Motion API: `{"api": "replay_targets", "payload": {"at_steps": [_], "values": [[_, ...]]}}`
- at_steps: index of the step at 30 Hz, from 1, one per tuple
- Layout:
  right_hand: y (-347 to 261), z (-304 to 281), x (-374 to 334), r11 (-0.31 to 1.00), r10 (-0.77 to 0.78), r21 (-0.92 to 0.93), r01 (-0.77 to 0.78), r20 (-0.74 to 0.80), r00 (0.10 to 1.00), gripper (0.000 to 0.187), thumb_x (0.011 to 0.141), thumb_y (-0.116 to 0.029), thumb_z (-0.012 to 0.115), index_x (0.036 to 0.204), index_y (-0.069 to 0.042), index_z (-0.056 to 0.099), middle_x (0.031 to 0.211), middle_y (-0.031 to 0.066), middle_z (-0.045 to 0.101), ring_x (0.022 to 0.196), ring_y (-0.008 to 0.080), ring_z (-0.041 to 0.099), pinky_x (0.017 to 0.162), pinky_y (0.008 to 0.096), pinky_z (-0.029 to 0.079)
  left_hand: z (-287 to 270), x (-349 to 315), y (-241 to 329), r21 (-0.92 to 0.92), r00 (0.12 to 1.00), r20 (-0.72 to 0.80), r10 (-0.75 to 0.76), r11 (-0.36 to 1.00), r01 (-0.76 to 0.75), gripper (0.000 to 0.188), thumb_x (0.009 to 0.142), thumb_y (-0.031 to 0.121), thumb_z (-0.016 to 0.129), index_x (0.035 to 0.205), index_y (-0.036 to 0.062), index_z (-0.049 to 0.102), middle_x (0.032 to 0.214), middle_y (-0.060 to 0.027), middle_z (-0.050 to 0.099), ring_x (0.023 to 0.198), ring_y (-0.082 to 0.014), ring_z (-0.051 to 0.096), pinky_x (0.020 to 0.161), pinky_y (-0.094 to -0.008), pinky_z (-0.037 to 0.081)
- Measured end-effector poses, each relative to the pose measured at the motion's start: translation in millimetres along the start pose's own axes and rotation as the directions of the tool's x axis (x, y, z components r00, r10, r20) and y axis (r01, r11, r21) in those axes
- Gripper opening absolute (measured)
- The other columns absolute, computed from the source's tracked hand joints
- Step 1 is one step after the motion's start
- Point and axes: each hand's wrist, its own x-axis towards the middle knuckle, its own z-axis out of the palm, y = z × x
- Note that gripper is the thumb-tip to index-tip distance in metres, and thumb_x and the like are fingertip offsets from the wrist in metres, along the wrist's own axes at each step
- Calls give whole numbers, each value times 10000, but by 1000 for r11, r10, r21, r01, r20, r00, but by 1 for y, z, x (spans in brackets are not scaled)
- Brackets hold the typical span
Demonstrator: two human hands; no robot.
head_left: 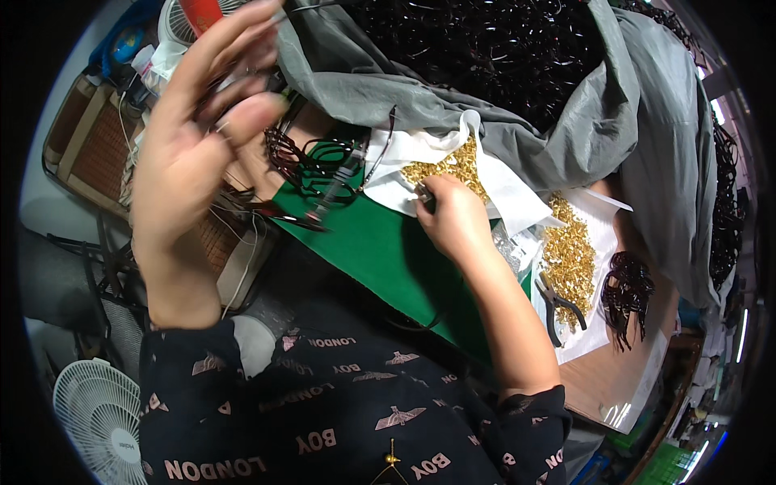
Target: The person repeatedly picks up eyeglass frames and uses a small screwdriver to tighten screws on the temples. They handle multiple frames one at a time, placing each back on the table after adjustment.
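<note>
My left hand (190,153) is raised at the upper left, close to the camera, its fingers bent and smeared by motion. A thin dark strip (311,6) shows beyond its fingertips; whether the hand holds it is unclear. My right hand (457,214) is closed in a pinch at the edge of a pile of small gold metal pieces (462,164) on white cloth (505,182). Something small and dark shows between thumb and forefinger, too little to name. Left of it, dark glossy eyeglass frames (311,166) and a slim clear-handled tool (331,192) lie on a green mat (364,242).
A grey bag (598,145) full of glossy black pieces (477,52) fills the back. On the right are more gold pieces (568,255), dark-handled pliers (558,311) and a dark glossy bundle (628,291). A woven-seat chair (89,153) and white fan (97,416) stand left.
</note>
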Motion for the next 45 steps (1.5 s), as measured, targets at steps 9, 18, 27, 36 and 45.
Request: {"api": "replay_targets", "payload": {"at_steps": [9,18,27,36,45], "values": [[-1,22,11,981,0,-194,17,86,996,76,758,-65,560,766,8,579,792,195,613,721,379,640,665,466,529,-75,-81,26,-239,961,176,-212,938,251,852,711,364,727,1356,-76,387,1051,-170,547,726,-128,555,526,-174,452],[1,18,8,982,-25,-183,41,86,996,97,751,-84,596,783,7,586,799,192,618,738,392,630,682,467,523,9,-75,30,59,750,634,-189,979,196,975,767,-102,538,1506,48,-79,1023,-219,653,886,-206,645,723,-227,449],[-16,-51,-54,595,361,659,-460,292,886,108,854,-111,636,837,-9,605,718,28,621,581,99,562,521,245,450,23,-81,32,166,656,698,-288,956,243,862,810,-71,553,1500,2,41,1034,-168,661,944,-216,637,806,-276,479],[-35,-64,-140,355,329,929,-106,-18,944,62,792,-2,684,829,2,634,859,64,572,722,115,541,651,238,437,116,-94,7,90,518,807,-284,926,368,642,822,27,686,1390,-28,392,976,-106,660,809,-136,630,752,-282,514],[-21,-52,-145,445,274,895,12,-149,950,82,788,-22,697,853,-17,646,882,60,601,816,147,565,749,271,441,125,-103,4,-29,449,833,-322,786,618,639,834,32,688,1388,-54,381,998,-78,645,834,-86,556,730,-242,473]]}}
